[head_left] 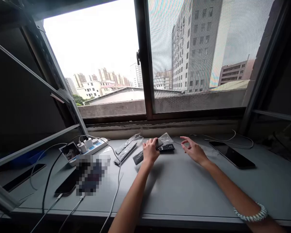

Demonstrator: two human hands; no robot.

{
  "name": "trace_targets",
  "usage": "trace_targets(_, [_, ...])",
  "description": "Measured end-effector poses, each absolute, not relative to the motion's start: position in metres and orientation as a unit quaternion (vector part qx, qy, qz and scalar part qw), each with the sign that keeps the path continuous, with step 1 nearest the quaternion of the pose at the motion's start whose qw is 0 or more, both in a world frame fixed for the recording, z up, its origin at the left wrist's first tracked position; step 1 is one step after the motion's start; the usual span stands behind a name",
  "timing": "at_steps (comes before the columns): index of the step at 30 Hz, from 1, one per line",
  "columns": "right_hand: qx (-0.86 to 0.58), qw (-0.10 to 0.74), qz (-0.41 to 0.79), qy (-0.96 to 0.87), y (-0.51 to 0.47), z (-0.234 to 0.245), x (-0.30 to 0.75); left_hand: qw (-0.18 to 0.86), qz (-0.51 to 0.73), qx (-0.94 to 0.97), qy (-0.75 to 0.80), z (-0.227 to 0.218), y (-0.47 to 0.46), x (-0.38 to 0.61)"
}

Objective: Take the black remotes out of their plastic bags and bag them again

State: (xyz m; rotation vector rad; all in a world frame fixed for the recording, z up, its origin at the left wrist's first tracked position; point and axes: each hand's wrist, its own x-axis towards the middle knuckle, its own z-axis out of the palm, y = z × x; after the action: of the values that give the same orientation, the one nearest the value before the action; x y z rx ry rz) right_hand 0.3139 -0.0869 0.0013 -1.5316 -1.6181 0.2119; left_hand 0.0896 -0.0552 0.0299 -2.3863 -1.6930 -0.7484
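Note:
My left hand rests on a black remote control lying on the grey desk, fingers curled over its far end. Just right of it lies a second black remote with buttons. My right hand hovers open beside that remote, fingers spread, holding nothing. More remotes in clear plastic sleeves lie to the left, and an empty clear bag sits behind the hands.
A white power strip with chargers and cables is at the left, with a phone charging near the front. A dark tablet lies at the right with a white cable. A window is straight ahead; metal shelving stands on both sides.

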Motion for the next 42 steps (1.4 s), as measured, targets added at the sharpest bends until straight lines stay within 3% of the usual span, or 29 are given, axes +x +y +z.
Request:
trace_targets(13, [-0.544,0.499,0.274,-0.616,-0.091,0.008,0.303,0.051,-0.198,-0.845,-0.494,0.019,-0.065,0.106])
trace_targets(25, [-0.489,0.428,0.333,-0.683,-0.091,-0.002,0.303,0.060,-0.186,-0.874,-0.444,0.017,-0.067,0.112])
trace_targets(42, [-0.523,0.359,0.351,-0.689,-0.087,-0.018,0.309,0.078,-0.200,-0.905,-0.368,0.007,-0.072,0.122])
